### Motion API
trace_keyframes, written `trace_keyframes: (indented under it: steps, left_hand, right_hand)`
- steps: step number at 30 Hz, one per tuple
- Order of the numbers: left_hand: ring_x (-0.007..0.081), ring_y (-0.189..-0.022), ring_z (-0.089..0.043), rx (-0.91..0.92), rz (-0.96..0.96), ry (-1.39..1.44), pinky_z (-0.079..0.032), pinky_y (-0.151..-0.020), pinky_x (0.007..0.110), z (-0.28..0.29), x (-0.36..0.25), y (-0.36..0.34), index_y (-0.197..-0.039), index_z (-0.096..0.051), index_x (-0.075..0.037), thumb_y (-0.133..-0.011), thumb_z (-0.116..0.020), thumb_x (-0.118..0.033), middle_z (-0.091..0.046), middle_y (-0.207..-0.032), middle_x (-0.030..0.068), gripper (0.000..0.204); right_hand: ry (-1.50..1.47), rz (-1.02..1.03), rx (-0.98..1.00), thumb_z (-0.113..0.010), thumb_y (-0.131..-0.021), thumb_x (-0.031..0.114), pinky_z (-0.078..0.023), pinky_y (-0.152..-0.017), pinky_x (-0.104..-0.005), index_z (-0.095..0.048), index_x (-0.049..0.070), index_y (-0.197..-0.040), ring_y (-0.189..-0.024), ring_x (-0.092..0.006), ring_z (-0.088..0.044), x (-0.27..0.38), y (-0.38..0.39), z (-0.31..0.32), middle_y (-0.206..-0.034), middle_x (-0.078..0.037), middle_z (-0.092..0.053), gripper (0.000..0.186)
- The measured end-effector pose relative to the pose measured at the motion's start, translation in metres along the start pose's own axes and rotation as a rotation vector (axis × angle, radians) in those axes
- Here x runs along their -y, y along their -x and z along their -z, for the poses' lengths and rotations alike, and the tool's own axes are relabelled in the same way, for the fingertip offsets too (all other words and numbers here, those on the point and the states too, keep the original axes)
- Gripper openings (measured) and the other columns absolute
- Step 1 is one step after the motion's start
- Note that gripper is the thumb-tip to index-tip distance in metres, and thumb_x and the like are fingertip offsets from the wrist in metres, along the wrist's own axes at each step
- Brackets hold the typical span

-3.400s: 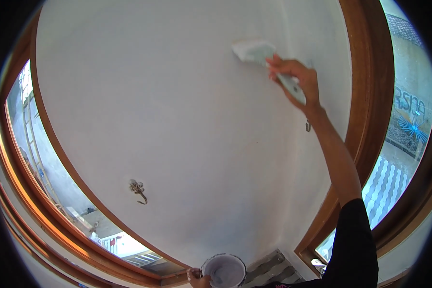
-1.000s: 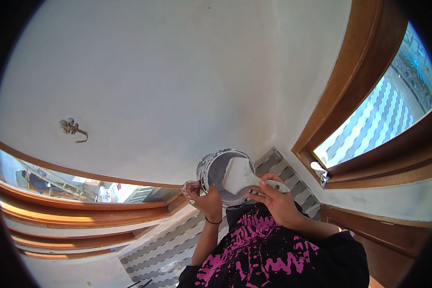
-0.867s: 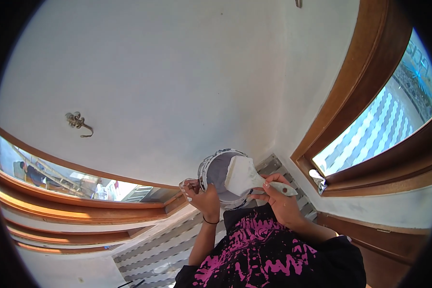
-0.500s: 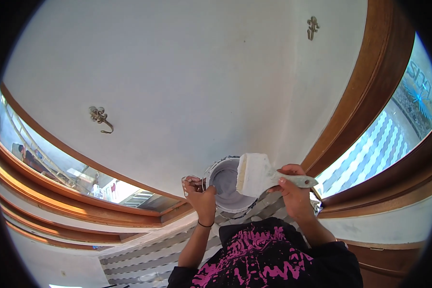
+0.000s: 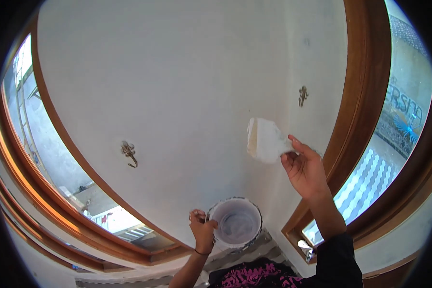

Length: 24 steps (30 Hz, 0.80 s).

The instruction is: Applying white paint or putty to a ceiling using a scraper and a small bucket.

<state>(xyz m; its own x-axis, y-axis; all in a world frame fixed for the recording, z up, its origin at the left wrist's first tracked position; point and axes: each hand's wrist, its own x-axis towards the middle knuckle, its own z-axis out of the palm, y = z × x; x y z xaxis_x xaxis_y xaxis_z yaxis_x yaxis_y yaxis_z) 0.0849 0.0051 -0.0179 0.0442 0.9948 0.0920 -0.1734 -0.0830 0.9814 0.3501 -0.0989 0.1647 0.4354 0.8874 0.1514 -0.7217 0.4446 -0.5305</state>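
Note:
My right hand [image 5: 302, 170] grips a wide paint brush [image 5: 266, 139], its white paint-coated head in front of the pale wall [image 5: 177, 86]. Whether the bristles touch the wall I cannot tell. Lower down, my left hand [image 5: 202, 230] holds the rim side of a paint-smeared bucket [image 5: 254, 229] with pale grey-white paint in it. Two ornate metal hooks are on the wall, one [image 5: 128, 152] left of the brush, the other [image 5: 302, 96] above it to the right.
Wooden-framed windows curve along both sides, the left frame [image 5: 57, 139] and the right frame [image 5: 360, 86]. A bamboo ladder shows outside the left one. A window latch [image 5: 306, 247] is at lower right; a grey-and-white patterned floor [image 5: 273, 249] lies below.
My right hand has raised the brush up and away from the bucket, which it was over half a second ago. The view has shifted, so more wall shows and the bucket sits lower in frame.

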Motion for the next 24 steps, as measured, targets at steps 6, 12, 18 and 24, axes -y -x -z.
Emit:
trace_keyframes:
  steps: [6, 12, 18, 24]
  left_hand:
    - [0.0131, -0.073, -0.047, -0.094, -0.08, -0.057, -0.041, -0.061, 0.028, 0.02, 0.014, 0.011, -0.091, -0.046, -0.008, -0.048, -0.064, 0.009, -0.044, -0.084, 0.0011, 0.049]
    - [0.014, -0.069, -0.042, -0.249, -0.155, -0.207, -0.037, -0.06, 0.029, 0.052, 0.045, 0.018, -0.09, -0.045, -0.008, -0.043, -0.063, 0.004, -0.041, -0.08, 0.0003, 0.051]
    - [0.0215, -0.063, -0.053, -0.299, -0.178, -0.519, -0.046, -0.06, 0.038, 0.088, 0.09, 0.025, -0.097, -0.052, -0.001, -0.08, -0.065, -0.003, -0.056, -0.075, 0.0114, 0.021]
    - [0.021, -0.063, -0.051, -0.339, -0.301, -0.584, -0.046, -0.059, 0.038, 0.09, 0.1, 0.026, -0.097, -0.05, -0.002, -0.084, -0.065, -0.001, -0.055, -0.075, 0.01, 0.02]
  right_hand:
    - [0.019, 0.334, 0.167, -0.063, -0.096, 0.009, -0.058, -0.092, -0.0336, -0.052, -0.007, -0.13, -0.089, -0.0215, -0.067, 0.05, -0.077, -0.073, -0.107, -0.016, -0.063, 0.039]
    - [0.184, 0.931, 0.348, -0.065, -0.095, 0.008, -0.057, -0.093, -0.032, -0.054, -0.008, -0.13, -0.09, -0.0205, -0.067, 0.113, -0.146, -0.145, -0.112, -0.015, -0.063, 0.04]
    - [0.628, 1.523, 0.327, -0.067, -0.095, 0.007, -0.056, -0.093, -0.0288, -0.064, -0.004, -0.125, -0.1, -0.0162, -0.068, 0.168, -0.179, -0.202, -0.115, -0.013, -0.07, 0.032]
    - [1.032, 1.839, 0.292, -0.073, -0.089, 0.003, -0.057, -0.088, -0.0311, -0.072, 0.002, -0.117, -0.097, -0.0203, -0.071, 0.194, -0.188, -0.233, -0.111, -0.014, -0.074, 0.028]
